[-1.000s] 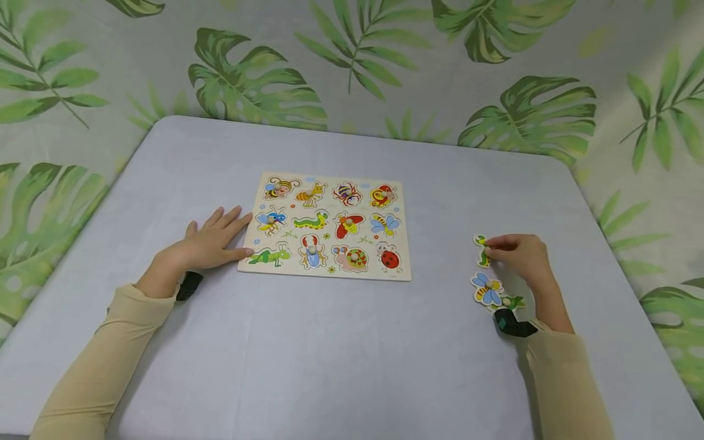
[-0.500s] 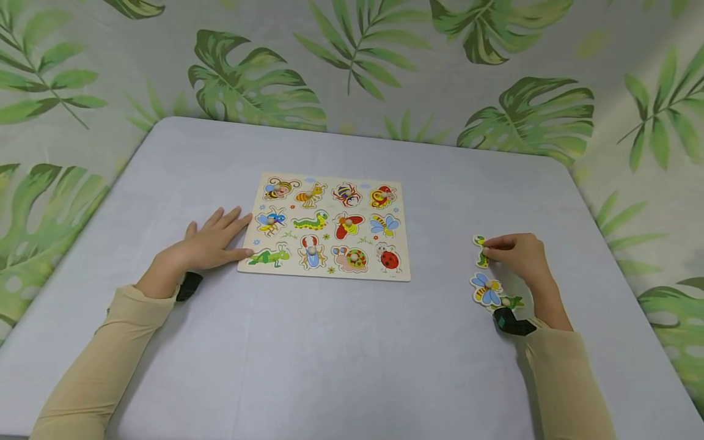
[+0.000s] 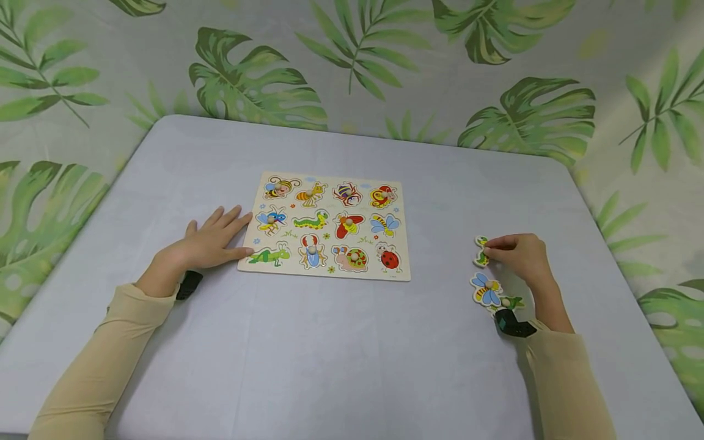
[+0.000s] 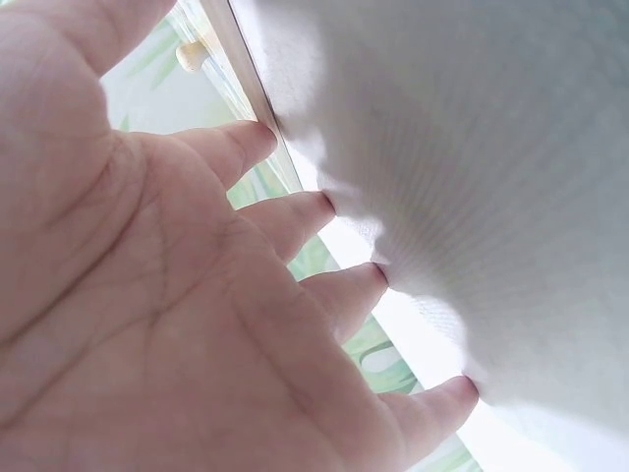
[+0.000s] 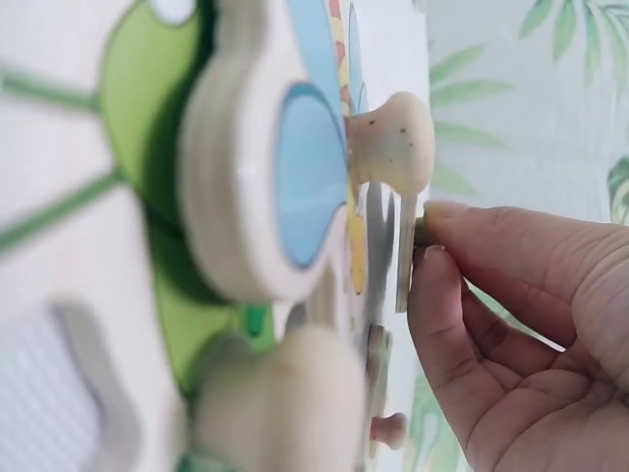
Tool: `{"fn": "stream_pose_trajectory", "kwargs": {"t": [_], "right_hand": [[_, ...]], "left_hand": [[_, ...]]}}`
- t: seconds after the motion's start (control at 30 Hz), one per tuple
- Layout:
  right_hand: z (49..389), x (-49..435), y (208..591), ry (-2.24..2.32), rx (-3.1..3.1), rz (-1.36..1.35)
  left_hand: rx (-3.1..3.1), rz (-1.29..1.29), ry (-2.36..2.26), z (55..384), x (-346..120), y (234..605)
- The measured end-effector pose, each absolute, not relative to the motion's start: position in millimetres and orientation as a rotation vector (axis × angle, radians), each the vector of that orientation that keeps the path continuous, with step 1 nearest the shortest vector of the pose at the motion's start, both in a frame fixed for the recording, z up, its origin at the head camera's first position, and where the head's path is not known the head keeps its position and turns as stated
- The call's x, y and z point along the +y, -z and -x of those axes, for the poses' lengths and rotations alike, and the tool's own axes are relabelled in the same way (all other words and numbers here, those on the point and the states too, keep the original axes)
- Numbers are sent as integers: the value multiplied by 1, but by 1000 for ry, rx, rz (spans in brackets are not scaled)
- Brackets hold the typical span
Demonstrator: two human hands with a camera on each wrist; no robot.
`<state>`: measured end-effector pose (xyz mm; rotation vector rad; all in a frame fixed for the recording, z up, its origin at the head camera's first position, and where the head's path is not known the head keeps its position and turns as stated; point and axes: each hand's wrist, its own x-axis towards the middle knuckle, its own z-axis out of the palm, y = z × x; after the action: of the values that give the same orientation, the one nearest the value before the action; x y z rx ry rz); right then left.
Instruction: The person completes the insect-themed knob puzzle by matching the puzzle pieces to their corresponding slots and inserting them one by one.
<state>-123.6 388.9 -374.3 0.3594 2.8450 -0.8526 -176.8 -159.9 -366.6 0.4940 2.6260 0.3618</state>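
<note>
My right hand (image 3: 519, 253) pinches a green caterpillar puzzle piece (image 3: 480, 242) by its knob, thumb and forefinger meeting there. Edge-on in the right wrist view, the held piece (image 5: 405, 256) stands close at the fingertips. Below it in the head view lie a blue-winged bee piece (image 3: 486, 289) and, partly beneath that, a green grasshopper piece (image 3: 514, 302). My left hand (image 3: 208, 244) lies flat with spread fingers, forefinger and thumb tips at the left edge of the wooden insect puzzle board (image 3: 368, 275). The left palm (image 4: 177, 285) fills much of its wrist view.
Several knobbed insect pieces, such as a spider (image 3: 346, 194) and a snail (image 3: 351, 258), sit in the board. Its caterpillar (image 3: 310, 220) and ladybug (image 3: 389, 258) pictures show no knob. A white cloth covers the table (image 3: 330, 354); a leaf-patterned curtain (image 3: 379, 73) hangs behind.
The caterpillar piece has tilted slightly in my right fingers, its pale edge showing more. The left hand, the board and the other pieces stay where they were.
</note>
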Motion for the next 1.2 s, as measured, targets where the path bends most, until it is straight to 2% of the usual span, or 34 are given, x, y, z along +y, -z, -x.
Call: {"fn": "stream_pose_trajectory", "kwargs": {"t": [0.63, 1.2], "right_hand": [[126, 365, 354, 890, 2929, -249], [140, 321, 356, 930, 2940, -108]], "left_hand": [[2619, -489, -357, 178, -162, 368], [2617, -484, -360, 177, -160, 364]]}}
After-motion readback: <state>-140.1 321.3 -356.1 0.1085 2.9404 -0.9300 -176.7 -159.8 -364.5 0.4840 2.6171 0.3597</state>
